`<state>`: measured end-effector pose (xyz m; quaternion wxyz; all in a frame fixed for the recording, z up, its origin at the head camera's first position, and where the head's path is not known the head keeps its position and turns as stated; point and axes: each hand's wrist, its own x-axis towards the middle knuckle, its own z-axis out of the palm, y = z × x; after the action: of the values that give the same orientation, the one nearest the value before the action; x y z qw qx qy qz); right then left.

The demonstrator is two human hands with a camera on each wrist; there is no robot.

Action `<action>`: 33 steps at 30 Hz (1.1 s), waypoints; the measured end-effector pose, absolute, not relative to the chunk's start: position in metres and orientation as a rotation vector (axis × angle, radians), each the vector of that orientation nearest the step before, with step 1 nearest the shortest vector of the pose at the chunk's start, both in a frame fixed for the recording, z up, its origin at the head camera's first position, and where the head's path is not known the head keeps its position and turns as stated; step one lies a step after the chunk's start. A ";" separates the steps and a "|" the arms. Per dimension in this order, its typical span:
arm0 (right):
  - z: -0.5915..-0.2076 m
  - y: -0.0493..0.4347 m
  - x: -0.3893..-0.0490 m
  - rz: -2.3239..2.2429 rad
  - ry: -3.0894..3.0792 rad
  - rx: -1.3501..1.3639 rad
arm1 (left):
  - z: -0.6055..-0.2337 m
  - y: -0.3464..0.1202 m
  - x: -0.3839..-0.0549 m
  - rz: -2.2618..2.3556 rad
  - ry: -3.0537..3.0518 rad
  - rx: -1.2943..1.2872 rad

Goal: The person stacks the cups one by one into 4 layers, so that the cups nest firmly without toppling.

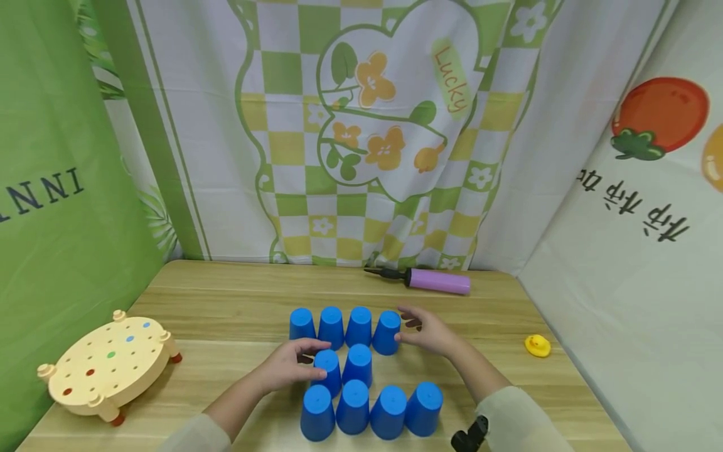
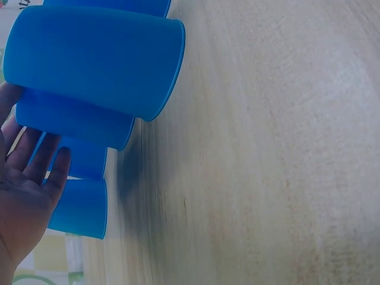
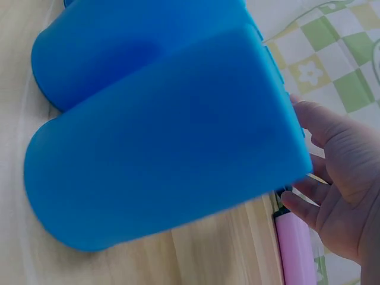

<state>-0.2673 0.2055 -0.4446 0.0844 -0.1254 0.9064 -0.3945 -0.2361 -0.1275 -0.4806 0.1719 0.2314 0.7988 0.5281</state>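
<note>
Several blue cups stand upside down in three rows. My left hand [image 1: 288,365] is at the left cup [image 1: 329,370] of the middle row, thumb on its near side and fingers around its far side. Beside it stands another blue cup [image 1: 358,364]. My right hand [image 1: 427,333] is at the right end of the back row, by the last blue cup [image 1: 386,333]. Its thumb reaches the cup's side while the other fingers spread loosely beyond it. In the right wrist view this cup [image 3: 172,142] hides part of the thumb and fingers.
The front row of blue cups [image 1: 354,408] lies close to me. A purple hand pump [image 1: 437,280] rests at the table's back. At the right is a yellow toy duck [image 1: 537,345]; at the left, a cream round pegged board [image 1: 115,364] with short legs. Curtains surround the wooden table [image 1: 226,301].
</note>
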 end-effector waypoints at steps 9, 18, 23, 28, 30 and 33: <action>-0.447 0.227 -0.238 -1.319 2.776 -0.371 | -0.479 -0.129 -0.236 1.485 2.267 0.645; -0.457 0.242 -0.204 -1.361 2.755 -0.331 | -0.464 -0.133 -0.236 1.471 2.371 0.575; -0.463 0.246 -0.189 -1.352 2.707 -0.340 | -0.449 -0.136 -0.239 1.536 2.409 0.505; -0.466 0.248 -0.177 -1.366 2.668 -0.440 | -0.434 -0.138 -0.248 1.625 2.480 0.414; -0.467 0.249 -0.173 -1.367 2.648 -0.469 | -0.428 -0.139 -0.252 1.657 2.527 0.410; -0.468 0.250 -0.169 -1.357 2.610 -0.487 | -0.419 -0.140 -0.260 1.680 2.609 0.407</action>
<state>-0.1689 0.2496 -0.4682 0.0798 -0.1627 0.8726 -0.4536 -0.2595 -0.1397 -0.4194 0.0061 0.1302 0.8335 0.5369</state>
